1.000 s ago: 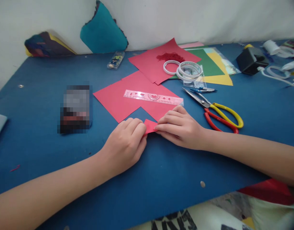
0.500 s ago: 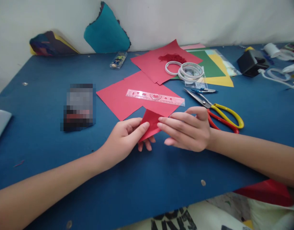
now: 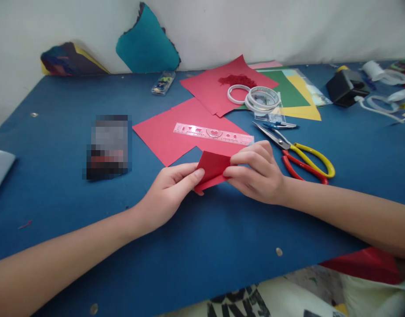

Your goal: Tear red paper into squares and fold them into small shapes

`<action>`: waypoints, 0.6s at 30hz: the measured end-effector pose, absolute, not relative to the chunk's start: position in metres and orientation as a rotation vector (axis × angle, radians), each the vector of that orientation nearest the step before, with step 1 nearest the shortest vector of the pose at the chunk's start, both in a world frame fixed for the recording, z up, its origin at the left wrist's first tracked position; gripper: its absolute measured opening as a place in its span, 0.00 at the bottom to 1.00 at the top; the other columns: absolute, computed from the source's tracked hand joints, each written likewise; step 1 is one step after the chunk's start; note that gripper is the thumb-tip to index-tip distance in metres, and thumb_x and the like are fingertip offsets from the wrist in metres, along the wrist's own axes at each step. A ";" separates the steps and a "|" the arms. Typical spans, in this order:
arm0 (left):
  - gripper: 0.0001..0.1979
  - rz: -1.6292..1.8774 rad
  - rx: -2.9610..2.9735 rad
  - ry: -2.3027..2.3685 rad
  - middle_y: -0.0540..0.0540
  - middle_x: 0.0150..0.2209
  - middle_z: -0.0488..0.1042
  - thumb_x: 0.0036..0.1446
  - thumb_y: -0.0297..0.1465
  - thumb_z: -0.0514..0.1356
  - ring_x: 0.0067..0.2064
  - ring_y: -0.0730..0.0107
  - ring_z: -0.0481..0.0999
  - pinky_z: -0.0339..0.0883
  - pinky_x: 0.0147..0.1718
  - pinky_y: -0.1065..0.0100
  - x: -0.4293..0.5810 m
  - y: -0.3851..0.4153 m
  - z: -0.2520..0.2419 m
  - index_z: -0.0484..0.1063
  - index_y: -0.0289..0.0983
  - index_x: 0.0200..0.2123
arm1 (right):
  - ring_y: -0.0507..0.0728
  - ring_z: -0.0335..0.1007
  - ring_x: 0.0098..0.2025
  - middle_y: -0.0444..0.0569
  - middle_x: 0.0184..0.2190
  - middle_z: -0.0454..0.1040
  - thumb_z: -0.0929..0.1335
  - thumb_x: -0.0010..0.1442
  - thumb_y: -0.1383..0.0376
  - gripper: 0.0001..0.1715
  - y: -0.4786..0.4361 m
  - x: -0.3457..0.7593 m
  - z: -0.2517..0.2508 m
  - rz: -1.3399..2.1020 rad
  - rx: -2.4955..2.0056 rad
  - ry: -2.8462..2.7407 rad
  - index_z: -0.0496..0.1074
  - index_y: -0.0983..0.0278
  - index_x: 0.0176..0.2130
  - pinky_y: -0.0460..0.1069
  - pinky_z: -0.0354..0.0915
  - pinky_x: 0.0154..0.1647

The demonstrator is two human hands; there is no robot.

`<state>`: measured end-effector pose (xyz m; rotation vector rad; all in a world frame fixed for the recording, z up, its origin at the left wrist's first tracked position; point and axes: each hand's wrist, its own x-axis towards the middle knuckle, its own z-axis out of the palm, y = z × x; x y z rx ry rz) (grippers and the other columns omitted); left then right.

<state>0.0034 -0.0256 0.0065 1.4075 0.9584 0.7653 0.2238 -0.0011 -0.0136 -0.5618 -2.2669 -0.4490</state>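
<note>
Between my two hands is a small piece of red paper [image 3: 214, 166] with a fold along its near edge, held just above the table. My left hand [image 3: 171, 191] pinches its left end, thumb on top and the other fingers mostly hidden beneath. At the right end, my right hand [image 3: 260, 174] grips the paper with bent fingers; its thumb is largely out of sight. Behind the hands lies a larger red sheet [image 3: 162, 132] with a notch in its near edge. A clear stencil ruler [image 3: 213, 133] rests on that sheet.
Scissors [image 3: 290, 147] with red and yellow handles lie beside my right wrist. Farther back are tape rolls [image 3: 262, 97], a red sheet [image 3: 202, 83] bearing red shreds, and green paper [image 3: 293, 92]. A black tape dispenser [image 3: 347, 87] stands right; a blurred-out object [image 3: 109, 143] lies left.
My right hand's fingers have curled in and closed on the paper's right end. The paper has turned to show more of its face and a folded near edge. Fewer left fingertips show below.
</note>
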 end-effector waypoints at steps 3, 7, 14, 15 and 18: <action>0.13 0.797 1.446 0.962 0.51 0.39 0.79 0.62 0.35 0.55 0.38 0.71 0.76 0.69 0.37 0.73 0.006 -0.026 0.007 0.76 0.41 0.46 | 0.52 0.67 0.36 0.44 0.34 0.73 0.65 0.61 0.69 0.03 -0.002 0.226 -0.012 -0.488 -0.484 -2.265 0.67 0.61 0.34 0.51 0.60 0.38; 0.13 0.826 1.551 0.967 0.50 0.41 0.80 0.61 0.32 0.56 0.38 0.70 0.78 0.72 0.37 0.73 0.008 -0.027 0.005 0.75 0.41 0.47 | 0.52 0.69 0.38 0.44 0.36 0.76 0.63 0.63 0.67 0.05 -0.003 0.228 -0.011 -0.510 -0.418 -2.276 0.68 0.60 0.34 0.52 0.62 0.40; 0.13 0.816 1.656 0.949 0.53 0.43 0.79 0.59 0.28 0.57 0.42 0.73 0.78 0.72 0.39 0.77 0.009 -0.026 0.003 0.75 0.42 0.47 | 0.52 0.70 0.37 0.41 0.34 0.78 0.65 0.62 0.68 0.04 -0.004 0.228 -0.009 -0.476 -0.462 -2.303 0.70 0.61 0.38 0.52 0.61 0.41; 0.13 0.817 1.654 0.945 0.53 0.43 0.79 0.59 0.28 0.57 0.42 0.74 0.78 0.72 0.39 0.78 0.009 -0.026 0.003 0.75 0.42 0.46 | 0.51 0.70 0.37 0.41 0.34 0.78 0.65 0.63 0.68 0.05 -0.004 0.228 -0.008 -0.493 -0.458 -2.311 0.70 0.61 0.38 0.52 0.61 0.41; 0.13 0.814 1.648 0.954 0.54 0.43 0.79 0.59 0.29 0.57 0.42 0.74 0.78 0.71 0.39 0.79 0.008 -0.028 0.003 0.75 0.42 0.46 | 0.51 0.70 0.37 0.40 0.34 0.78 0.64 0.63 0.69 0.07 -0.004 0.229 -0.007 -0.544 -0.435 -2.331 0.71 0.60 0.38 0.51 0.61 0.40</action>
